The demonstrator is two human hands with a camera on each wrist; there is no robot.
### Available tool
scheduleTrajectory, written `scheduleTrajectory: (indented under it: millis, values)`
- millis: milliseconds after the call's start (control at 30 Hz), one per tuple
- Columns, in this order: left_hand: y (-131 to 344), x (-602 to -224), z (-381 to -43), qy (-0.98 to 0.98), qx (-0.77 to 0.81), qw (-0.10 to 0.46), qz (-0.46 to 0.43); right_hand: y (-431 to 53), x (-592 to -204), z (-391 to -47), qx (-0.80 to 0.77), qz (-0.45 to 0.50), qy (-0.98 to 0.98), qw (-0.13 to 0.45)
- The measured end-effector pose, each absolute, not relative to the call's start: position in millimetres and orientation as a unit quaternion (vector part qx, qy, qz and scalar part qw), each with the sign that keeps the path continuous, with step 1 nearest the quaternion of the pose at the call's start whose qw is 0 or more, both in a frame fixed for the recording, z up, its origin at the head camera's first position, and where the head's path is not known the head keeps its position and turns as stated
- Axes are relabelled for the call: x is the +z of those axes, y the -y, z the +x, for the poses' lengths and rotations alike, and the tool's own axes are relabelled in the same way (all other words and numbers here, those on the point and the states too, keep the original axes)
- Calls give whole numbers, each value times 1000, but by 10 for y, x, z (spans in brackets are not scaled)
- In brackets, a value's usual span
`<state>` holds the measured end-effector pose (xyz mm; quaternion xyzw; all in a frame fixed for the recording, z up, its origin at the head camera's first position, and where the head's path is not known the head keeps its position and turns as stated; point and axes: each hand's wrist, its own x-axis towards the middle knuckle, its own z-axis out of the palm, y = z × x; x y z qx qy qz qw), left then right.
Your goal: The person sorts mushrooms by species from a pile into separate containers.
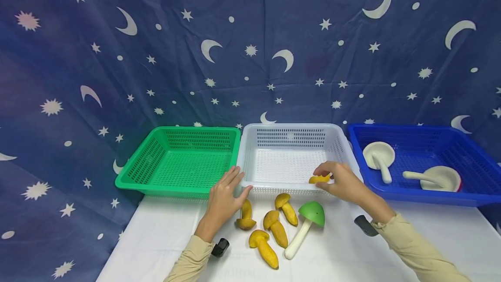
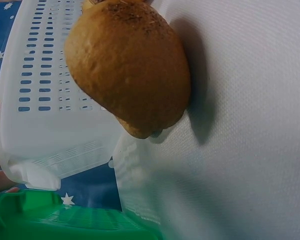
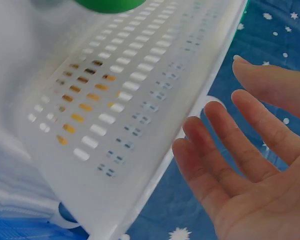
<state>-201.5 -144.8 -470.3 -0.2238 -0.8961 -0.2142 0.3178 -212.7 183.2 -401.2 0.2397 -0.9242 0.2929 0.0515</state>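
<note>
White cloth [image 1: 172, 234] — mushrooms [image 1: 278, 233] before 3 baskets [image 1: 282, 185]

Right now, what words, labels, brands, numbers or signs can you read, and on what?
There are none I can read.
The blue curtain shows only moons, stars and dots.
Any marks on the green basket, white basket or blue basket would be too small to read.

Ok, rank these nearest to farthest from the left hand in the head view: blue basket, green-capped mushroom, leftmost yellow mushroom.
1. Leftmost yellow mushroom: right by the left hand, near its thumb.
2. Green-capped mushroom: farther right, in front of the baskets.
3. Blue basket: far right.
</note>
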Motion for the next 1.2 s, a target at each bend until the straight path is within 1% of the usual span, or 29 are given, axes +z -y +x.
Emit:
scheduleTrajectory:
  millis: [267, 933, 1200]
  values:
    - [1442, -4690, -2008, 895, -213, 321, -223, -1756, -3977, -1980, 300, 257, 917, 55]
    - [1451, -4688, -2016, 893, -214, 325, -224, -1472, -4031, -1698, 320, 303, 897, 38]
    - [1447, -4697, -2018, 895, -214, 321, -224, -1335, -4138, -1610, 334, 294, 896, 2]
